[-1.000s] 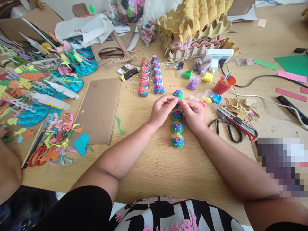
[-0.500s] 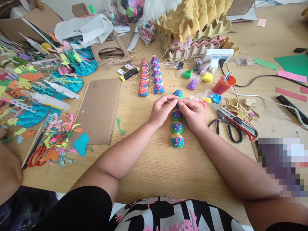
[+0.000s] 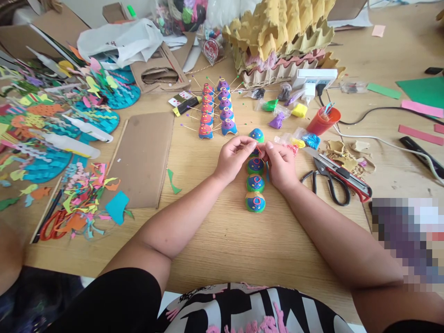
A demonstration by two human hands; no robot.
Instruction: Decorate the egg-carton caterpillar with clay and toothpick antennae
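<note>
Stretching lengthwise away from the wearer's body, the blue-and-green domed row [image 3: 255,183] is lying on the wooden surface [image 3: 208,245]; its long axis is running nearly straight from near end to far end, and the hands are partly covering it towards the far end. The left hand [image 3: 233,159] is hovering at the row's left and the right hand [image 3: 282,166] at its right; the left fingers [image 3: 250,147] are pinching a small red strip [image 3: 259,148], thumb against index with hardly any gap; the right fingers [image 3: 272,150] are curling just beside the strip, though whether they are gripping it too, I cannot tell. Beyond the row and to its left, a red domed row [image 3: 206,119] and a purple domed row [image 3: 227,113] are standing side by side; to its right, black-handled cutters [image 3: 319,170] and a red utility knife [image 3: 347,178] are lying together; farther off on that side, an orange cup [image 3: 322,124] is holding thin sticks.
</note>
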